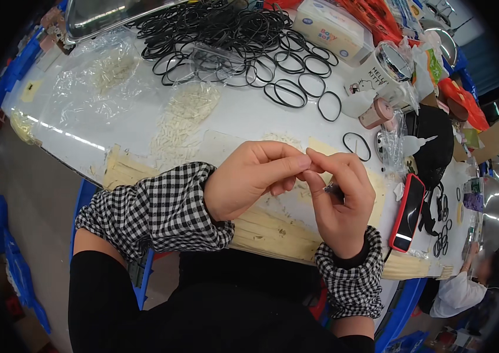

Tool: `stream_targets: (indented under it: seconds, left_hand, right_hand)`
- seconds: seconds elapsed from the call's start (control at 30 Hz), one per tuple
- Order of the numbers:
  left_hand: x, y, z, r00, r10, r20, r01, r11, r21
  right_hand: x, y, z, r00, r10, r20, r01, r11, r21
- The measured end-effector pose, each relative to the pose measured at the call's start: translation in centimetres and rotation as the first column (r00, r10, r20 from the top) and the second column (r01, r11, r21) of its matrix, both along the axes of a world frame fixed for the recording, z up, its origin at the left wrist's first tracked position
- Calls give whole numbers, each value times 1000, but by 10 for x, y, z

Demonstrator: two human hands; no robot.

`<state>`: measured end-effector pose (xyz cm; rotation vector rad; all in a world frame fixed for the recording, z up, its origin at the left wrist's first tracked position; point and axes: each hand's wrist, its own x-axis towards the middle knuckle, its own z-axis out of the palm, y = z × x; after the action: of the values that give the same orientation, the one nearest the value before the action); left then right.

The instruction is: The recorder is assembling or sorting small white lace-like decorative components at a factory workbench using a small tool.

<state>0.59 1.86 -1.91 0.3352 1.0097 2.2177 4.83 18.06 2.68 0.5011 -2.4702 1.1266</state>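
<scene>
Above the near edge of the table, my left hand (253, 178) and my right hand (345, 197) meet fingertip to fingertip. Both are closed in a pinch, and whatever lies between the fingers is too small or hidden to name. A dark bit shows inside the curl of my right hand, its kind unclear. Beyond the left hand spreads a heap of small whitish tube-like pieces (181, 120), partly hidden by that hand. Just past the right hand lies a single black rubber ring (356, 146). A large tangled pile of black rubber rings (220, 29) covers the far side.
Clear plastic bags (99, 82) lie at the left. To the right stand a tissue pack (330, 30), a white lidded cup (376, 73), a pink container (376, 113) and a red-edged phone (408, 213). Tan tape (276, 226) lines the near edge. Another person's white sleeve (458, 296) shows at far right.
</scene>
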Motion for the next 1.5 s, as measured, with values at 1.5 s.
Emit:
stream_targets:
  seconds: [1.5]
  left_hand:
    - [-12,0,-8,977,-191,-89,199,976,91]
  right_hand:
    - [6,11,-8,996,-91,3,86,948,306]
